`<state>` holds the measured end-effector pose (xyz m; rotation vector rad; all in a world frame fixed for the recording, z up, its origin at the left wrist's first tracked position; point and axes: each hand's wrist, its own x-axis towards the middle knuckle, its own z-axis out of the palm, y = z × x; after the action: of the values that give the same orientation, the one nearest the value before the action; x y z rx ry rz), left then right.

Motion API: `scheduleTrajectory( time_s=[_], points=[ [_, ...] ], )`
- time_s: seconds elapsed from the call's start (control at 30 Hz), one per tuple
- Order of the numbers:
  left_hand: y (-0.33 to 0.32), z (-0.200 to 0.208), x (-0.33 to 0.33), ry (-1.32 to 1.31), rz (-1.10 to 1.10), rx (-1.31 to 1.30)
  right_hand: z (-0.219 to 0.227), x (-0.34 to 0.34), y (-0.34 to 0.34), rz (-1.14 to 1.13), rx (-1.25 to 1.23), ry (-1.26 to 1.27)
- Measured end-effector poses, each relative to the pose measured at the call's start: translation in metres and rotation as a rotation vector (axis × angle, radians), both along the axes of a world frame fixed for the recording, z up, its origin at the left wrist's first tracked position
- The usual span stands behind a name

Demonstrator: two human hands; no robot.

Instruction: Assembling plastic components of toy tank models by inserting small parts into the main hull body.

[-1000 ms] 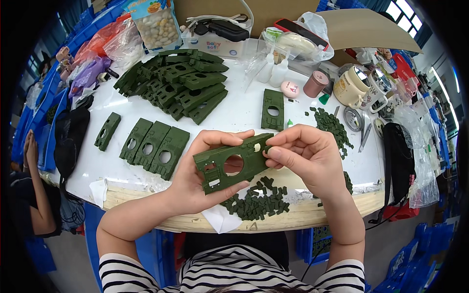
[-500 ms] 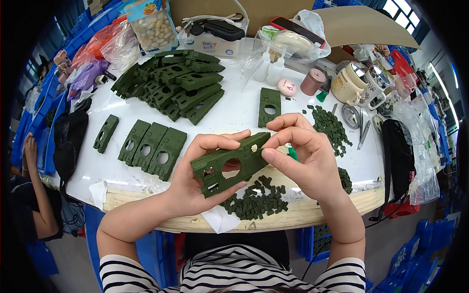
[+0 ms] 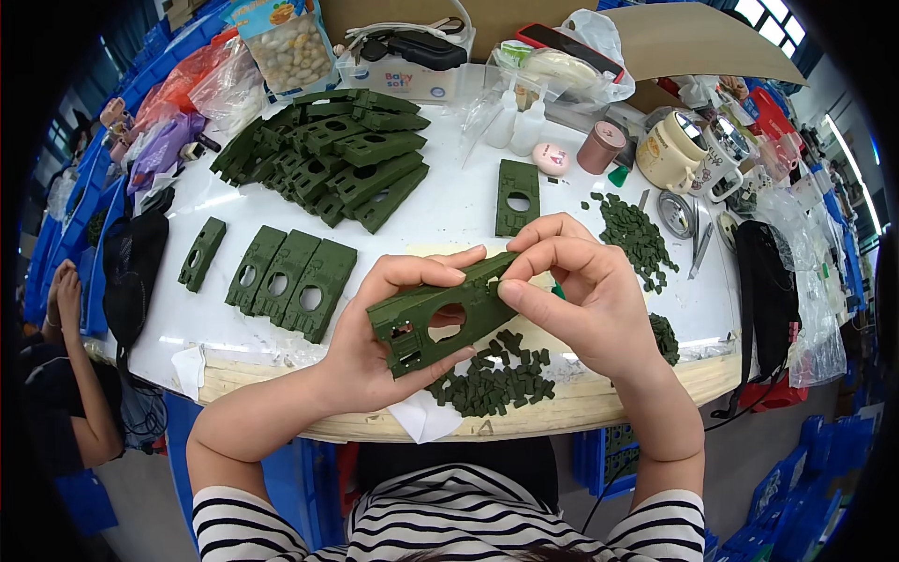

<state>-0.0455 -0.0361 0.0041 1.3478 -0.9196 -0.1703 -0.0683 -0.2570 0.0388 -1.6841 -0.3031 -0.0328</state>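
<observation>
My left hand (image 3: 370, 328) is wrapped round a dark green plastic model tank hull (image 3: 401, 345), holding it tilted above the table's near edge. A large round opening shows in the hull's middle, with a smaller cut-out at its left end. At the hull's right end, the thumb and fingertips of my right hand (image 3: 581, 295) are pinched together against its top, by a small hole. Whatever they grip is too small and hidden to make out. Just below the hull lies a heap of small dark green plastic pieces (image 3: 496, 384).
Left of my hands stand several similar hulls (image 3: 314, 281), with a big pile of them (image 3: 346, 155) behind. Another hull (image 3: 518, 199) lies straight ahead. Small green parts (image 3: 637, 239), tweezers (image 3: 701, 248) and a cream mug (image 3: 670, 155) are on the right.
My right fingertips have shifted slightly left along the hull. The small hole, which showed light through it before, is now mostly covered. My left hand keeps its hold.
</observation>
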Motion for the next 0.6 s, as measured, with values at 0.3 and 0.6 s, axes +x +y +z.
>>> scheduleTrajectory(
  time_s=[0.3,0.6],
  points=[
    [0.0006,-0.0026,0.0016,-0.036,0.003,0.009,-0.0053,0.0006,0.0034,-0.065,-0.078,-0.117],
    [-0.0007,-0.0022,0.0026,-0.088,0.022,0.016,-0.0061,-0.0005,0.0056,-0.118,-0.128,-0.195]
  ],
)
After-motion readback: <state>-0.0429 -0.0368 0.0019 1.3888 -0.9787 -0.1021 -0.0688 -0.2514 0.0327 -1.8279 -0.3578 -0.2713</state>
